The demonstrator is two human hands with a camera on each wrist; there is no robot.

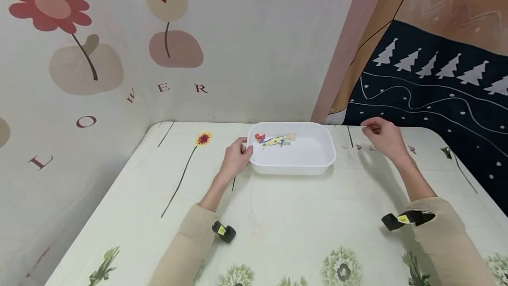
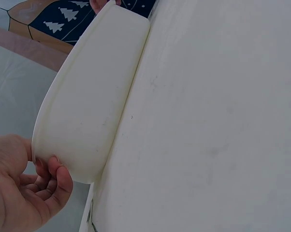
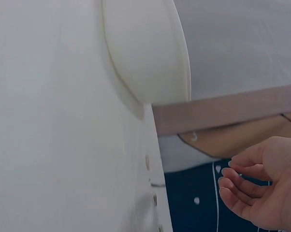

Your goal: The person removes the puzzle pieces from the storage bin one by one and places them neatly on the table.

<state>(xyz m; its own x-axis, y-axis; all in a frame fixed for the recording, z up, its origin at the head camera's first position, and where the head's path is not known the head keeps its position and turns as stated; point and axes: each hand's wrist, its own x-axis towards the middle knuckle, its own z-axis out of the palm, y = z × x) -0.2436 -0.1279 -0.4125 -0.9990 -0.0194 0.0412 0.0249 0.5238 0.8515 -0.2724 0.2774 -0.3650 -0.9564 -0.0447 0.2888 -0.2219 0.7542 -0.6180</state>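
A shallow white plastic tray point(image 1: 293, 170) stands near the far edge of the table. Several small flat pieces point(image 1: 275, 141) in yellow, red, blue and beige lie in it, bunched toward its left and back. At the tray's left end my left hand point(image 1: 236, 157) pinches the rim; in the left wrist view the thumb is over the edge and the curled fingers point(image 2: 63, 181) are against the outer wall. My right hand point(image 1: 384, 138) hovers to the right of the tray, apart from it. Its fingers hang loosely curled with nothing between them in the right wrist view.
A pale cloth with printed flowers point(image 1: 204, 138) covers the table point(image 1: 278, 215). Small coloured spots point(image 1: 358, 147) show on it below my right hand. Behind hang a whitish curtain point(image 1: 254, 47) and a dark cloth with white trees point(image 1: 426, 69). Black cameras point(image 1: 224, 231) are strapped at both wrists.
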